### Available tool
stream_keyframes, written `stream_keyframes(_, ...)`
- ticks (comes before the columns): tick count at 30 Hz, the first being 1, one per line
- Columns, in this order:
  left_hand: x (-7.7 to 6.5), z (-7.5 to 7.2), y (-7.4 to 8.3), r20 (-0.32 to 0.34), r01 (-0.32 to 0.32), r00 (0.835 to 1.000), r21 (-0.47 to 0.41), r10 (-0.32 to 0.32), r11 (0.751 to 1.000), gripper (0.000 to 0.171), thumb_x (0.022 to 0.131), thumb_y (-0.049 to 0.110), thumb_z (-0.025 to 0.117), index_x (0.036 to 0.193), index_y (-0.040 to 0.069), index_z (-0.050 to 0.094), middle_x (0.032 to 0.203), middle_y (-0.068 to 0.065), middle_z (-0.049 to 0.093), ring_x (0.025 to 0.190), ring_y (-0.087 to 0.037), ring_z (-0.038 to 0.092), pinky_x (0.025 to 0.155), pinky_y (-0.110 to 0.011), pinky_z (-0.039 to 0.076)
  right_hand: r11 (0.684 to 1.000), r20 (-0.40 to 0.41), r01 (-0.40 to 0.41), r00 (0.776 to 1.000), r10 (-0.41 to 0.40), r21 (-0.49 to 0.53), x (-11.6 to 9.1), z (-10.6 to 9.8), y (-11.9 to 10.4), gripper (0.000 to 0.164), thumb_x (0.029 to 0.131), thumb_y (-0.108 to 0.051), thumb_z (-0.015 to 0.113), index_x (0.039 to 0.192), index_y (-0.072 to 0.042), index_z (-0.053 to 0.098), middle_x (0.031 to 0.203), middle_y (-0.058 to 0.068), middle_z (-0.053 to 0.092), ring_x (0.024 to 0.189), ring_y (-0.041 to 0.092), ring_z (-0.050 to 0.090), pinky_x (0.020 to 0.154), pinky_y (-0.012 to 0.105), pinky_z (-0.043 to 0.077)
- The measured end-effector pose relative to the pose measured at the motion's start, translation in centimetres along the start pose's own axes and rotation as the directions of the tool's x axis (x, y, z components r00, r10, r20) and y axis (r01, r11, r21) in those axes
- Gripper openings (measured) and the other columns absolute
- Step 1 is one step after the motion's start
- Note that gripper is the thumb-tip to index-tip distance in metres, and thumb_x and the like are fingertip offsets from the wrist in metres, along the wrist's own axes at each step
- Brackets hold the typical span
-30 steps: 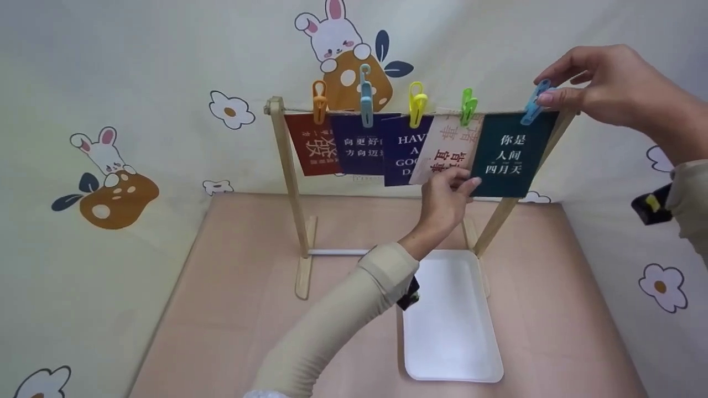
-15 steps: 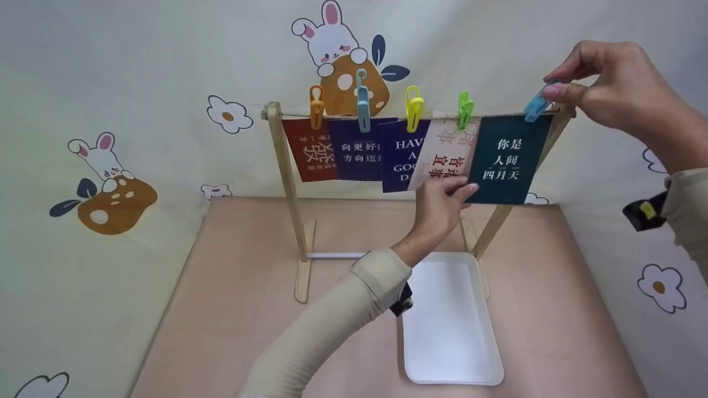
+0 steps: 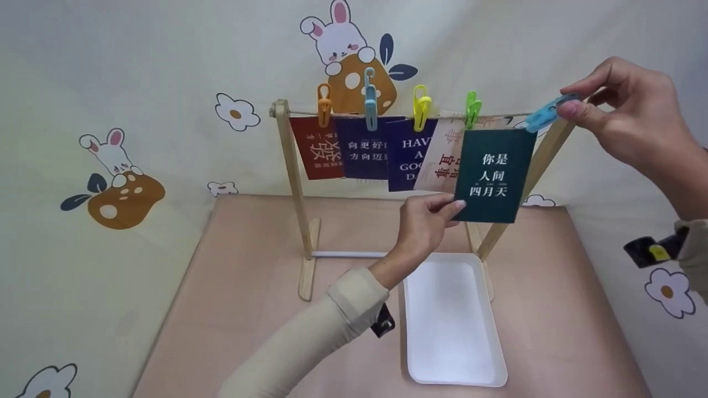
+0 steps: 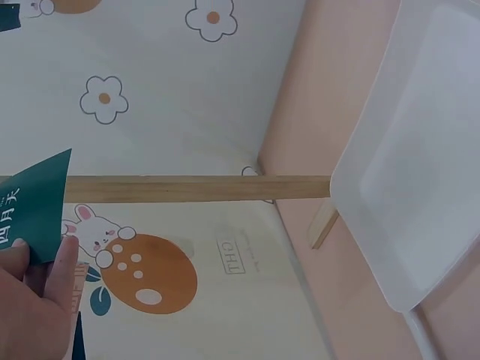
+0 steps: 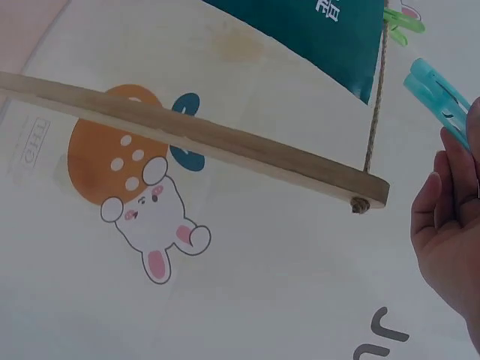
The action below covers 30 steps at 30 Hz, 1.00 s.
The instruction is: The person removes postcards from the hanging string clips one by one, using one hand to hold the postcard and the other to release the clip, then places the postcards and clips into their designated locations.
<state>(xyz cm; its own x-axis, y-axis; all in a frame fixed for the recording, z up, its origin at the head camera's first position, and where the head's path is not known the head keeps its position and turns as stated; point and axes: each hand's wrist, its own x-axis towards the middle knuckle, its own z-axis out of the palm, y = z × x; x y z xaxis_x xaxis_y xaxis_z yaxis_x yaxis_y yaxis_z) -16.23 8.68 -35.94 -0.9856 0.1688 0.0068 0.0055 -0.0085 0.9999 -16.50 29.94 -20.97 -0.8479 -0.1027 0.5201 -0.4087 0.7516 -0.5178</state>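
My left hand (image 3: 423,224) pinches the lower left corner of a dark green card (image 3: 495,177) with white characters. The card is in front of the rope, its top edge below it and overlapping the pale card (image 3: 440,152). Thumb and fingers of my right hand (image 3: 630,113) pinch a blue clothespin (image 3: 550,112) near the right post's top. In the right wrist view, that clothespin (image 5: 439,97) is off the rope (image 5: 377,105) and apart from the green card (image 5: 322,45). The left wrist view shows the fingers on the green card (image 4: 37,202).
A wooden frame (image 3: 293,182) carries the rope, with several cards clipped on it. Orange (image 3: 324,108), light blue (image 3: 370,102), yellow (image 3: 422,108) and green (image 3: 472,109) clothespins hold them. A white tray (image 3: 456,331) lies on the table (image 3: 243,331) below.
The blue clothespin has come off the rope and moved slightly right with my right hand. My left hand has brought the green card down and left, away from the rope.
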Motion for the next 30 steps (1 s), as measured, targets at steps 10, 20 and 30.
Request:
stream_keyframes(10,-3.6,-2.6,-1.6,0.005,0.026,1.000,-0.047,-0.026,0.999,0.022,0.081,0.015,0.067,0.102,0.007,0.069,0.094,-0.004,0.071,0.082,-0.009,0.069,0.069,-0.020,0.056,0.990,-0.021,0.037,0.999,-0.034,0.139,-3.0,0.7,0.1,0.024,0.083,0.003,0.060,0.106,0.006,0.056,0.095,-0.006,0.057,0.078,0.001,0.061,0.074,0.005,0.048)
stream_keyframes(20,-7.2,-5.2,-2.1,0.067,0.035,0.997,0.010,-0.036,0.999,0.023,0.080,0.015,0.067,0.103,0.011,0.069,0.097,-0.002,0.071,0.084,-0.009,0.068,0.071,-0.021,0.056,0.903,0.014,-0.044,0.999,0.041,0.427,-6.1,2.5,1.2,0.037,0.083,0.009,0.056,0.119,0.005,0.049,0.106,0.005,0.056,0.077,0.007,0.069,0.073,0.015,0.053)
stream_keyframes(30,-11.3,-7.8,-3.4,0.087,0.124,0.988,0.037,-0.127,0.992,0.022,0.080,0.018,0.067,0.101,0.014,0.070,0.093,-0.001,0.072,0.080,-0.011,0.069,0.069,-0.021,0.056,0.714,0.061,-0.069,0.997,0.036,0.697,-10.1,5.3,2.1,0.045,0.081,0.018,0.054,0.124,0.011,0.044,0.115,0.013,0.052,0.089,0.017,0.068,0.073,0.025,0.054)
